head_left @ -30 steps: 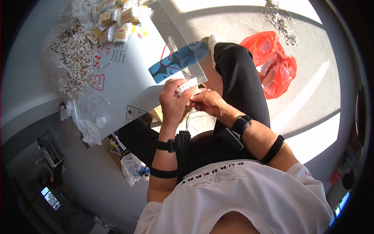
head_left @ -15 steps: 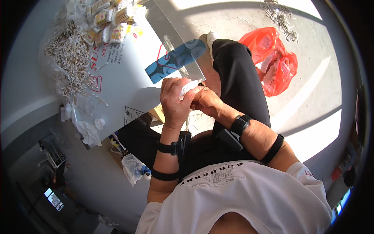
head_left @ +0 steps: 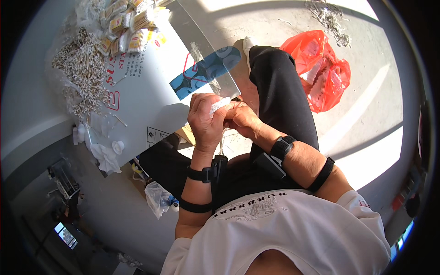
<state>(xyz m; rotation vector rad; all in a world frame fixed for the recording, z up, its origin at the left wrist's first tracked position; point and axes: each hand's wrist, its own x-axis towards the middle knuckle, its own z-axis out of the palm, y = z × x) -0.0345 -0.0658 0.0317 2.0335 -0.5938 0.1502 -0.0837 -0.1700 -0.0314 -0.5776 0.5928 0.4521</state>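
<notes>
My left hand [head_left: 204, 120] is closed around a bundle of cotton swabs [head_left: 220, 105], whose packed white tips show between thumb and fingers. Pressed up against it, my right hand [head_left: 244, 120] has its fingers curled in at the bundle's side; the sticks and most fingertips are hidden. Both hands are above the near edge of a pale board tabletop [head_left: 158, 107]. A large heap of loose cotton swabs [head_left: 85, 73] lies in clear plastic on its left side. Filled swab packets [head_left: 137, 41] with yellow labels are piled at the far end.
A clear sheet with a blue patterned strip [head_left: 206, 71] lies along the board's right edge. Crumpled white plastic [head_left: 104, 156] sits at the near left corner. On the floor stand a red plastic bag [head_left: 337, 82] and some scattered scraps [head_left: 330, 20]. My leg [head_left: 282, 87] is right of the board.
The white tips have tilted slightly between my hands. Both hands otherwise stay in nearly the same place, still together.
</notes>
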